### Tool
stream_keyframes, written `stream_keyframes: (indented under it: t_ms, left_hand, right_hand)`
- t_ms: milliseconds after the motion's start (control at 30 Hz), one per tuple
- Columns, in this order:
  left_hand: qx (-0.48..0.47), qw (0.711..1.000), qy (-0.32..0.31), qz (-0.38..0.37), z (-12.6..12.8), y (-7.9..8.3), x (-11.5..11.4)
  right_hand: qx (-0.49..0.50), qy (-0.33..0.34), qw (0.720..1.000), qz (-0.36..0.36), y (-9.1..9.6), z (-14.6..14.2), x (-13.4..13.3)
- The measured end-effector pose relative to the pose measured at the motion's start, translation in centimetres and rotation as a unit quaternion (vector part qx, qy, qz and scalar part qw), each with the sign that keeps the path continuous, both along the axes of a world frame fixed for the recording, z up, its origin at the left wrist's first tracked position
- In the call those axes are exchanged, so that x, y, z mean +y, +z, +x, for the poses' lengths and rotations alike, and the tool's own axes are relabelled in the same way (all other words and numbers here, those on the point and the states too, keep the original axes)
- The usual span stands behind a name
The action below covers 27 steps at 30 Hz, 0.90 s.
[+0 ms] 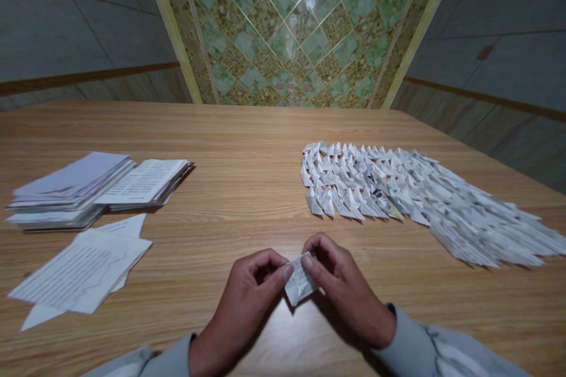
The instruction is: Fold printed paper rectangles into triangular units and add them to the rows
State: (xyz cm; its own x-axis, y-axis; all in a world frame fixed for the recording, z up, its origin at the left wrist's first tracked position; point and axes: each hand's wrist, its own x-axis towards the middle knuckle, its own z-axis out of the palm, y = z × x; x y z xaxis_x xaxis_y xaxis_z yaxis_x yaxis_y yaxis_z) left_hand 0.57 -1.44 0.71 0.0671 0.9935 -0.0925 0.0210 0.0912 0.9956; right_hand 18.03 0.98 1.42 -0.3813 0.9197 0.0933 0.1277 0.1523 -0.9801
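Both of my hands meet at the near middle of the wooden table point(247, 147). My left hand point(241, 306) and my right hand point(345, 285) pinch one small folded piece of printed paper point(299, 281) between thumbs and fingertips, just above the tabletop. To the right, beyond my right hand, lie rows of several small folded paper triangles point(398, 188), laid overlapping. Grey sleeves cover both wrists.
At the left stands a stack of printed sheets point(71, 191) with an open booklet point(144, 182) leaning on it. Loose torn printed sheets point(84, 268) lie nearer the front left. Tiled walls rise behind the table's far edge.
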Motion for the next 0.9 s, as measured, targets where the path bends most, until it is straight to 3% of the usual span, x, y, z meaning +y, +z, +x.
stream_keyframes:
  t_ms: [300,433,700,900]
  left_hand:
    - [0.001,0.999,-0.042,0.017,-0.3,0.7,0.0]
    - [0.051,0.997,-0.035,0.042,-0.5,1.1,0.2]
    - [0.156,0.982,-0.015,0.106,-0.3,0.9,-0.1]
    - [0.137,0.984,-0.024,0.109,-0.4,0.9,-0.3]
  right_hand:
    - [0.039,-0.002,0.999,-0.035,-0.4,0.3,0.4]
    - [0.073,-0.003,0.995,-0.061,-0.6,0.5,0.5]
    - [0.045,-0.005,0.999,-0.028,-0.4,0.5,0.5]
    - [0.008,-0.011,1.0,0.009,-0.4,0.5,0.5]
